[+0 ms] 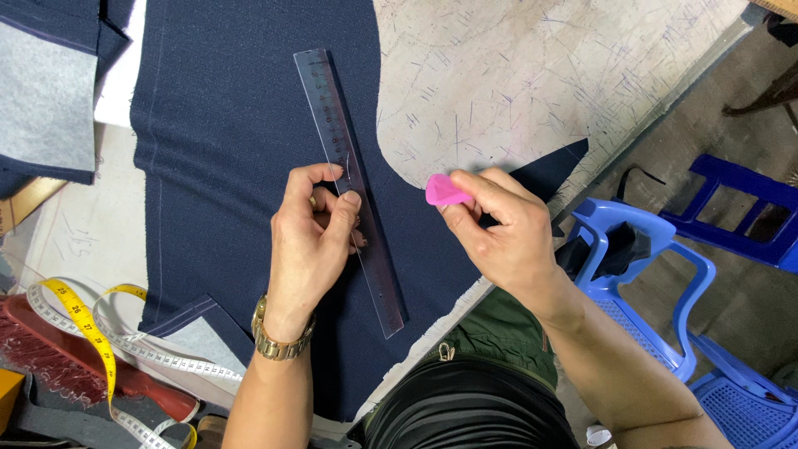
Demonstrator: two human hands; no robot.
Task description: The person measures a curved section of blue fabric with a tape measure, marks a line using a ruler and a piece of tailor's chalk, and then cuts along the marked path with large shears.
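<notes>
A piece of dark navy fabric (224, 150) lies flat on the marked-up worktable (515, 75). A clear plastic ruler (337, 133) rests on it, running from the upper middle down to the right. My left hand (309, 241), a gold watch on its wrist, pinches the ruler's left edge near its middle with thumb and fingers. My right hand (503, 229) hovers just right of the ruler at the fabric's curved edge and holds a pink piece of tailor's chalk (443, 191) between thumb and fingers.
A yellow and white tape measure (91, 333) curls at the lower left over a red object (50, 349). More navy and grey fabric pieces (46, 91) lie at the upper left. Blue plastic chairs (665, 274) stand to the right, off the table edge.
</notes>
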